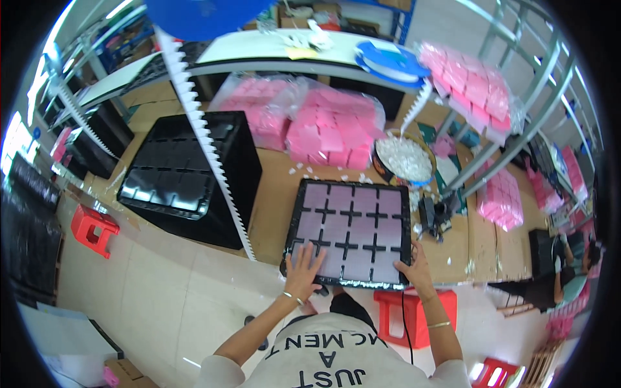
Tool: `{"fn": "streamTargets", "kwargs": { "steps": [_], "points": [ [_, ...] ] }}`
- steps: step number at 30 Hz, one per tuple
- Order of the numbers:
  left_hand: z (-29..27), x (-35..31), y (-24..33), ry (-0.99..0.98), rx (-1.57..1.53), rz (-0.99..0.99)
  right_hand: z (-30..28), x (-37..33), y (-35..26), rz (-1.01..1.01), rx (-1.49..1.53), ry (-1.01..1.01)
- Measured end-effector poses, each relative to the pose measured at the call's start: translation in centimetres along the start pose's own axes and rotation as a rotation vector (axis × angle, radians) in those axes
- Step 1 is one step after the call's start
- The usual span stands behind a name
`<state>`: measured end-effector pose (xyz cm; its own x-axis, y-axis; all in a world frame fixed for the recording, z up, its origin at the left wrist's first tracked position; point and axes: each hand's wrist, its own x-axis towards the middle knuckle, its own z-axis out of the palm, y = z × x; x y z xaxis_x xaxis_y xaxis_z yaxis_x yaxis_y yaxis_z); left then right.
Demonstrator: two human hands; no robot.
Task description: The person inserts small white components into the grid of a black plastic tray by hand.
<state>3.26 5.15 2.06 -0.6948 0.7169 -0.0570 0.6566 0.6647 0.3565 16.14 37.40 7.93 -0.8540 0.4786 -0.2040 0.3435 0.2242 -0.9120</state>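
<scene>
On the cardboard-covered worktop (272,194), seen from the head camera, lies a black compartment tray (350,233) filled with pale lilac sheets (362,223), its near edge just above the person's body. The left hand (304,266) lies flat with fingers spread on the tray's near left compartment; the right hand (414,262) curls over the tray's near right corner, fingers bent on the rim.

Left of the tray stands a stack of empty black trays (187,174), and a long white toothed strip (207,142) runs down between the two. Beyond the tray sit bags of pink pieces (323,126) and a round tub of white bits (404,158); white bits also lie scattered by the tray's far edge.

The tray's near edge seems to sit at the worktop's brink, so an uneven pull by the right hand could tip it off and spill the sheets. Pressure from the spread left hand might shift or crease a sheet. Stray white bits could slip under the tray and rock it.
</scene>
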Motion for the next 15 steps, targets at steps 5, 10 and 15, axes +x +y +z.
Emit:
{"fn": "streamTargets", "kwargs": {
  "steps": [5, 10, 15],
  "points": [
    [-0.7, -0.8, -1.3, 0.358, 0.038, 0.129, -0.4, -0.7, -6.9, -0.233, 0.024, -0.055],
    [-15.2, -6.4, -2.6, 0.541, -0.407, 0.298, 0.2, -6.4, -21.3, -0.209, 0.501, -0.35],
    [-13.4, -23.0, -16.6, 1.082, -1.077, 0.083, 2.5, -5.6, -25.6, -0.448, 0.498, -0.531]
  ]
}}
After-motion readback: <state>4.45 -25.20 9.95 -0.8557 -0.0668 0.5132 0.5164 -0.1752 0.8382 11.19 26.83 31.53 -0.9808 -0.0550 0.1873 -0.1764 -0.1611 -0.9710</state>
